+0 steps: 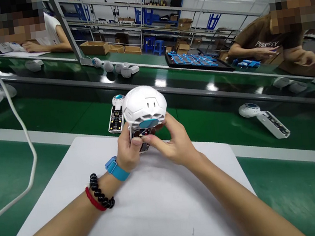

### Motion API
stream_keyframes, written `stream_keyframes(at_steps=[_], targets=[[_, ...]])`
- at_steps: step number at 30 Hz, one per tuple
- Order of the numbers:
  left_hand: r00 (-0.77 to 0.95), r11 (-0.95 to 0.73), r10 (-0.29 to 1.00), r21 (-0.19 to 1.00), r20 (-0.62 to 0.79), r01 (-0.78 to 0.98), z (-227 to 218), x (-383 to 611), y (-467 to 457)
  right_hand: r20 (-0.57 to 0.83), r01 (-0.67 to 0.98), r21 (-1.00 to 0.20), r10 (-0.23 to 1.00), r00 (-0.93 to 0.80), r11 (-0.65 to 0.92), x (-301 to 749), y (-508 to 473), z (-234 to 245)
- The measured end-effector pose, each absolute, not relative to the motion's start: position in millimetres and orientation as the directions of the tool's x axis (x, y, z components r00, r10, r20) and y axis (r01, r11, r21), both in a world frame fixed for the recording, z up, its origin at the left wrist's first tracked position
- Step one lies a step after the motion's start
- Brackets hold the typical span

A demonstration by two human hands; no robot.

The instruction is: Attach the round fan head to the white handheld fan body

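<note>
I hold a white dome-shaped fan head (144,106) with a teal centre and a dark circuit board (142,135) under it, above a white mat (157,203). My left hand (128,151) grips the board from the left, thumb on its lower part. My right hand (175,142) pinches the same unit from the right, fingers at the base of the dome. A blue strap and bead bracelets circle my left wrist.
Another unit with a bare board (116,117) lies just behind on the green belt, one more (264,117) to the right. A white cable (14,113) hangs at left. Two people sit across; a tray of blue parts (193,61) lies there.
</note>
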State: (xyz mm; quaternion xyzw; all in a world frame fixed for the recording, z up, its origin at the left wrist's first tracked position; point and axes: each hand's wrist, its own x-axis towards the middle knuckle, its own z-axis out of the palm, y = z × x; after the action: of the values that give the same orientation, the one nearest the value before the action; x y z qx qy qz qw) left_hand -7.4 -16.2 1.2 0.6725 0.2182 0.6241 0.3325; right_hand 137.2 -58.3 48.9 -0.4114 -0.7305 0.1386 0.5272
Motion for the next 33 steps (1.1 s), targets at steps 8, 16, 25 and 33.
stream_keyframes(at_steps=[8,16,25,33], targets=[[0.150,-0.573,0.793,0.806,0.591,-0.146,1.3,-5.1,-18.4,0.401,0.159,-0.892,0.903,-0.154,0.423,134.6,-52.8,49.9],[0.239,-0.432,0.859,0.892,0.453,-0.136,3.2,-1.4,-18.8,0.363,0.106,-0.928,0.931,0.031,0.358,134.7,-43.5,37.8],[0.625,0.154,0.776,0.987,-0.090,-0.049,4.6,3.0,-15.1,0.259,-0.005,-0.965,0.954,0.150,0.263,162.1,-30.3,36.5],[0.673,0.205,0.722,0.979,-0.160,0.012,7.6,2.8,-21.6,0.158,0.036,-0.987,0.966,0.203,0.154,151.1,-31.6,32.3]])
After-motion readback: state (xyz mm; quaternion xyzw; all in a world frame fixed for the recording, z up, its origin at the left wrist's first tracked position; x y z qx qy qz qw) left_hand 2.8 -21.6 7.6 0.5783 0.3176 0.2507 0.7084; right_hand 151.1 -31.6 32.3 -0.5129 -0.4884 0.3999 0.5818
